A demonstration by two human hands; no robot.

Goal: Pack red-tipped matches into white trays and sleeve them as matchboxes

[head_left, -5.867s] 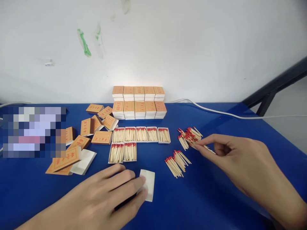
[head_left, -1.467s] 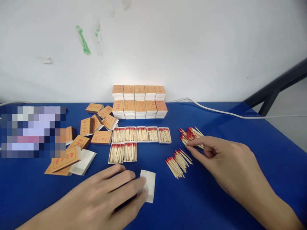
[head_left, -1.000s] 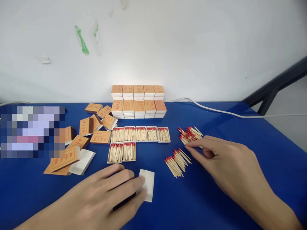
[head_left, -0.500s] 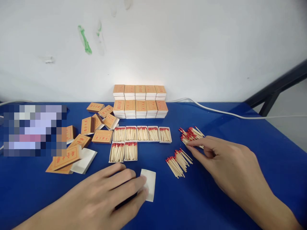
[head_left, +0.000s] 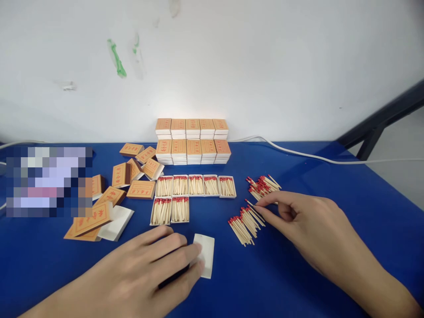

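Observation:
My left hand (head_left: 145, 265) lies low over the table, its fingertips holding the left side of a small white matchbox tray (head_left: 208, 256); the thumb is hidden. Between the thumb and forefinger of my right hand (head_left: 298, 225) a single match (head_left: 249, 203) is pinched, red head pointing away from me. It is just above a fanned group of loose matches (head_left: 245, 226). Behind the fingers lies a denser pile of red-headed matches (head_left: 263, 185). Two rows of open trays filled with matches (head_left: 196, 185) sit left of the piles.
Stacked orange matchboxes (head_left: 194, 150) stand against the wall. Loose matchbox sleeves (head_left: 141, 190) and a white tray (head_left: 117, 223) are scattered at left, near a blurred-out object (head_left: 49, 181). A white cable (head_left: 298, 152) runs along the back of the blue table (head_left: 298, 291).
My right hand has moved slightly down and left from the dense pile, with one match now in its pinch. The left hand and the tray have stayed put.

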